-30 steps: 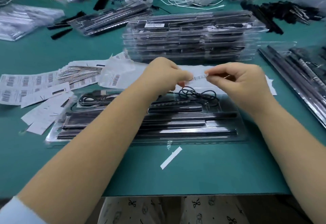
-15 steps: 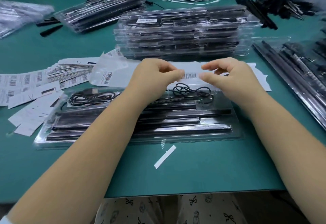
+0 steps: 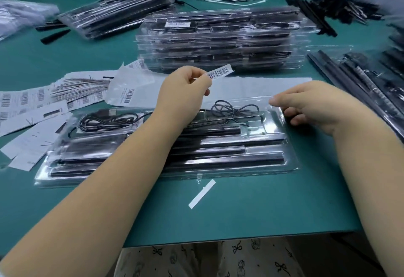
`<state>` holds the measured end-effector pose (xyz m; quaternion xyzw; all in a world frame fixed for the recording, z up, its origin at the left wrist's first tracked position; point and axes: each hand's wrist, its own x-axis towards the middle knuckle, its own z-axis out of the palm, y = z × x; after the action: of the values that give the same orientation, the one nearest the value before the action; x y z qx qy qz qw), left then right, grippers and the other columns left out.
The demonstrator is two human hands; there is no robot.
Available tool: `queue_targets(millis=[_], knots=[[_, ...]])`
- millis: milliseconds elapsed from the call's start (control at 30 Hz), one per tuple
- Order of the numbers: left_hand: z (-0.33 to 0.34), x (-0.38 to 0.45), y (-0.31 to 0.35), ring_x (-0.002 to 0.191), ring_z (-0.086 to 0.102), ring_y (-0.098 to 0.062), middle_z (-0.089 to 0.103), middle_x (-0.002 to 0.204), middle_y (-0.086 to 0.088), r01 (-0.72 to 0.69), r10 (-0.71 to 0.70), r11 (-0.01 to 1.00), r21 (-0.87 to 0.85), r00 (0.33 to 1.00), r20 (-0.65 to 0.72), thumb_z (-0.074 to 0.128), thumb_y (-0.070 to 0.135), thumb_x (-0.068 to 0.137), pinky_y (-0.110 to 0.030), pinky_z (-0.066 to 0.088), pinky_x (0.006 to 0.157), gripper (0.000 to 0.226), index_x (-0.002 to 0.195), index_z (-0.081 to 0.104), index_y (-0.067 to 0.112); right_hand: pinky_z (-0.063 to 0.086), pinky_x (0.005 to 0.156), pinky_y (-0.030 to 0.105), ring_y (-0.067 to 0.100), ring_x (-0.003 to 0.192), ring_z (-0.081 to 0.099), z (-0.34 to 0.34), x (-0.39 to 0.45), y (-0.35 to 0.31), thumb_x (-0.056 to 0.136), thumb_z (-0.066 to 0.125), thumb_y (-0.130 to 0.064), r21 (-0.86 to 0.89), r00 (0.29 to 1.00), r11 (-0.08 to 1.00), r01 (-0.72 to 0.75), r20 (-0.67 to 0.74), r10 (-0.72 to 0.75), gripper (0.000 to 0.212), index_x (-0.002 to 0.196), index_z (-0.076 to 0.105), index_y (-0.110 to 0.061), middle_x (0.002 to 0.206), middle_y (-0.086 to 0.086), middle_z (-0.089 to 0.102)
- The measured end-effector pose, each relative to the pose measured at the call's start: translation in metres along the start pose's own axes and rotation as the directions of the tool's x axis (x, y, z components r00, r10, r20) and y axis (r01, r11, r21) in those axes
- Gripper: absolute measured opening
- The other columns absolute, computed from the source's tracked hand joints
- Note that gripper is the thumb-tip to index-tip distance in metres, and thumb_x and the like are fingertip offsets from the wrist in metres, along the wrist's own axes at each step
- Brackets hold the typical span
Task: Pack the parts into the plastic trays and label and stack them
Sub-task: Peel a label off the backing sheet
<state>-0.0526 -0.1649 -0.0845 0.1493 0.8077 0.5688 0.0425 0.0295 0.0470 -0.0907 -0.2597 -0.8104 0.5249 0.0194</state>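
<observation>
Trays of clear plastic dominated the green table [image 3: 251, 206]: a tall stack [image 3: 218, 43] stood toward the far edge at the middle, and one filled tray [image 3: 290, 156] lay flat nearer the front edge, holding long black bars and two coiled black cables. Loose black bars [image 3: 358, 84] lay along the right edge. Printed barcode sheets [image 3: 26, 102] were spread by the left edge, touching the tray's left end. The right hand [image 3: 317, 106] hovered over the tray's far right corner, fingers loosely curled and holding nothing. The left hand [image 3: 185, 89] was raised above the tray, pinching a barcode label [image 3: 219, 72] by one end. A white strip [image 3: 202, 193] lay on the table just before the tray.
</observation>
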Motion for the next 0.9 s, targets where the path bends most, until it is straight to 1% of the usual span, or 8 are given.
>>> queue_targets(millis=[100,167,300,400,500,733,833,900], knots=[[-0.002,-0.003,0.004,0.047,0.043,-0.003,0.063,0.063,0.014,-0.028,0.027,0.999,-0.036,0.999,-0.018,0.054,0.021,0.087,-0.015,0.038,0.044,0.012,0.081,0.06,0.029,0.046,0.052,0.021,0.012,0.064,0.05,0.0,-0.002,-0.002,0.079,0.073,-0.019,0.019,0.998,0.999,0.03,0.046,-0.031,0.014,0.083,0.063,-0.01,0.076,0.004,0.055],[-0.003,-0.005,0.007,0.048,0.044,-0.001,0.063,0.065,0.013,-0.067,0.066,0.997,-0.046,0.997,-0.028,0.054,0.021,0.087,-0.015,0.038,0.045,0.011,0.083,0.06,0.029,0.052,0.052,0.023,0.013,0.062,0.058,-0.001,-0.005,-0.004,0.081,0.071,-0.016,0.118,0.993,0.992,0.044,0.105,-0.056,0.014,0.081,0.057,-0.014,0.073,0.004,0.057],[-0.005,-0.006,0.01,0.049,0.044,-0.003,0.063,0.066,0.012,-0.084,0.083,0.994,-0.066,0.996,-0.022,0.054,0.02,0.087,-0.018,0.037,0.047,0.011,0.082,0.06,0.027,0.057,0.055,0.032,0.021,0.058,0.065,-0.004,-0.011,-0.008,0.08,0.064,-0.005,0.314,0.957,0.949,-0.037,0.285,-0.057,0.013,0.082,0.052,-0.009,0.066,0.008,0.063],[-0.004,-0.006,0.007,0.052,0.046,-0.004,0.063,0.066,0.012,-0.074,0.074,0.997,-0.004,0.997,0.013,0.055,0.019,0.086,-0.02,0.039,0.052,0.012,0.079,0.062,0.025,0.058,0.056,0.029,0.018,0.056,0.061,0.002,-0.011,-0.01,0.084,0.058,0.003,0.275,0.961,0.959,-0.064,0.278,-0.016,0.011,0.086,0.056,-0.008,0.063,0.006,0.064],[-0.003,-0.005,0.005,0.052,0.047,-0.004,0.063,0.062,0.013,-0.059,0.059,0.998,0.012,0.998,0.031,0.056,0.018,0.085,-0.022,0.041,0.055,0.014,0.075,0.063,0.026,0.051,0.047,0.022,0.015,0.05,0.054,0.008,-0.008,-0.011,0.085,0.054,0.006,0.302,0.973,0.947,-0.109,0.227,0.04,0.016,0.087,0.056,-0.009,0.055,0.004,0.061],[-0.006,-0.003,0.006,0.047,0.044,-0.002,0.063,0.059,0.016,-0.047,0.044,0.998,0.031,0.994,0.1,0.058,0.019,0.085,-0.013,0.039,0.045,0.012,0.075,0.064,0.024,0.042,0.037,0.013,0.008,0.04,0.057,0.011,-0.006,-0.012,0.083,0.052,0.006,0.465,0.979,0.867,-0.178,0.172,0.108,0.017,0.083,0.058,-0.009,0.054,0.003,0.062],[-0.006,-0.003,0.004,0.045,0.044,0.003,0.061,0.063,0.014,-0.064,0.056,0.996,0.058,0.99,0.128,0.061,0.019,0.082,-0.011,0.04,0.046,0.01,0.075,0.067,0.023,0.05,0.044,0.02,0.01,0.048,0.06,0.013,-0.006,-0.011,0.082,0.059,0.004,0.342,0.995,0.937,-0.07,0.091,0.041,0.013,0.085,0.063,-0.009,0.058,0.002,0.066],[-0.006,-0.002,0.002,0.046,0.043,0.0,0.06,0.062,0.013,-0.051,0.044,0.997,0.052,0.99,0.138,0.062,0.019,0.081,-0.012,0.041,0.047,0.011,0.074,0.068,0.022,0.054,0.058,0.03,0.013,0.059,0.057,0.016,-0.007,-0.008,0.08,0.064,-0.007,0.017,0.997,0.999,0.051,-0.059,-0.05,0.005,0.084,0.067,-0.005,0.067,0.006,0.066]])
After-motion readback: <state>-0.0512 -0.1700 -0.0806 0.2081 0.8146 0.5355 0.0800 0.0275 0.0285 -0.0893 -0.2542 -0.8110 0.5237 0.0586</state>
